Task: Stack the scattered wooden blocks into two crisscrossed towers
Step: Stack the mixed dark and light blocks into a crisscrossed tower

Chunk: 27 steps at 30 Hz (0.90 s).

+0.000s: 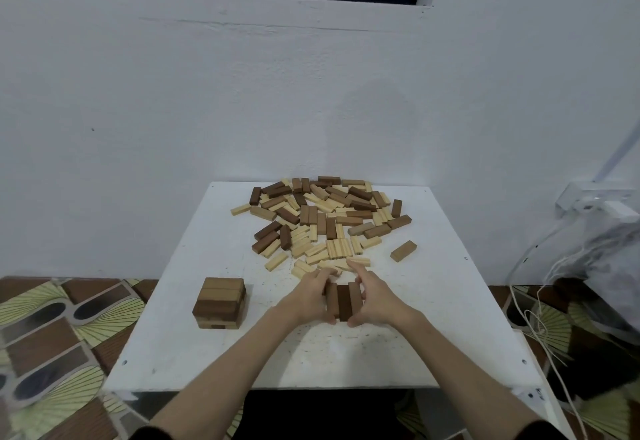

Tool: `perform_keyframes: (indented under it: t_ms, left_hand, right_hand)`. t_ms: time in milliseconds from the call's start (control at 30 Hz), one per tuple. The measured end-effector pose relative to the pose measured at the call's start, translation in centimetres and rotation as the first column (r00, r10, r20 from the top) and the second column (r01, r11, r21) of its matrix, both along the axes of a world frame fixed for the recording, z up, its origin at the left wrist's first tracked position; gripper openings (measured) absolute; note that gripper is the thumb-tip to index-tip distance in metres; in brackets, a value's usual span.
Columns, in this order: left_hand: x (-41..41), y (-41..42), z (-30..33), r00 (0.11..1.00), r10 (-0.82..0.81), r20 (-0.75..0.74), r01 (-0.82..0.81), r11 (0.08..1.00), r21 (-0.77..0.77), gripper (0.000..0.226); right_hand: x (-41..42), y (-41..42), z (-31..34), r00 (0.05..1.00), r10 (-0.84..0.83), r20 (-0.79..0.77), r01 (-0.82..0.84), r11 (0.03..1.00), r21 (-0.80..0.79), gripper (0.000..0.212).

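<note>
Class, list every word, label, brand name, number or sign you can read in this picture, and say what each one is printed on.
None: no readable text appears anywhere.
Wooden blocks: plain wood, no printing visible.
Started tower: bare faces.
White table: only specks and screw heads.
Wall: blank.
White fitting at the right: any marking is too blurred to read.

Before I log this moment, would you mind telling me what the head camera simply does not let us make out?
- Row of three brown wooden blocks: whether more layers lie beneath; the left hand and right hand cover its sides.
- Small stacked wooden tower: layer count; lower edges too blurred.
- Scattered pile of light and dark wooden blocks: exact count; blocks overlap.
- White square table: its legs, hidden under the top.
</note>
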<state>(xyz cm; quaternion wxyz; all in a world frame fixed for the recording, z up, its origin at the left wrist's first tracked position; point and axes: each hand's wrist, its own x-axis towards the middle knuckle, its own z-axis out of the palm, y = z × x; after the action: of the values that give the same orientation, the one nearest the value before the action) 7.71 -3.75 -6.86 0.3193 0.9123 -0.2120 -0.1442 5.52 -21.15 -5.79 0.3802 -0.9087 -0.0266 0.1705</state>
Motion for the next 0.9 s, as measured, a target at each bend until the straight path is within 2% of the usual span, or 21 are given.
perform_keyframes:
  t_ms: [333, 633, 900]
  left_hand:
    - [-0.7, 2.8, 0.4, 1.0, 0.017, 0.02, -0.018, 0.998, 0.055, 0.096]
    - [-1.0, 2.7, 0.4, 1.0, 0.011, -0.017, -0.01, 1.0, 0.027, 0.099]
    - [-1.3, 2.3, 0.1, 1.0, 0.008, -0.001, -0.008, 0.997, 0.076, 0.103]
  right_hand:
    - [-0.6, 2.4, 0.1, 0.999, 0.048, -0.004, -0.048, 0.998, 0.029, 0.122]
    - [-0.8, 2.5, 0.6, 0.996, 0.093, 0.013, -0.093, 0.996, -0.003, 0.118]
    - [-0.9, 2.3, 0.8, 0.993, 0.113, 0.012, -0.114, 0.993, 0.027, 0.115]
